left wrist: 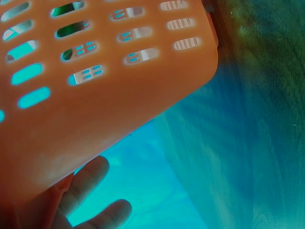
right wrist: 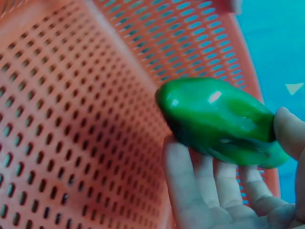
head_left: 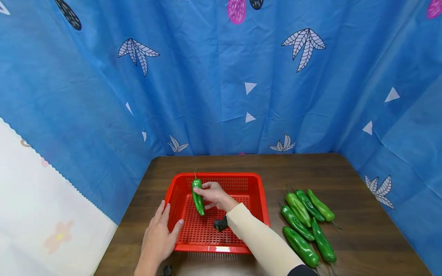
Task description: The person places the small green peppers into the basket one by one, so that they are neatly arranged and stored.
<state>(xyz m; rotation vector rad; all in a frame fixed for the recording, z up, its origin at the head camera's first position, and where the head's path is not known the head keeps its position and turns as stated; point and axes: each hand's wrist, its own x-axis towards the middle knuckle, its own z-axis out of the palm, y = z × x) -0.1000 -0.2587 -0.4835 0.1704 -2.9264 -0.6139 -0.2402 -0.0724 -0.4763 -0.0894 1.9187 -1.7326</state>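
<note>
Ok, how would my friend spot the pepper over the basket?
Find the brown table, then the red basket with holes standing on it. Over the basket's floor, the right hand holds one green pepper. It's the only one held; the other six peppers lie on the table, right of the basket.

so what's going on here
A person's right hand holds a green pepper over a red basket. The left hand rests at the basket's left rim. Six more peppers lie loosely grouped on the wooden table, to the right of the basket.
</note>
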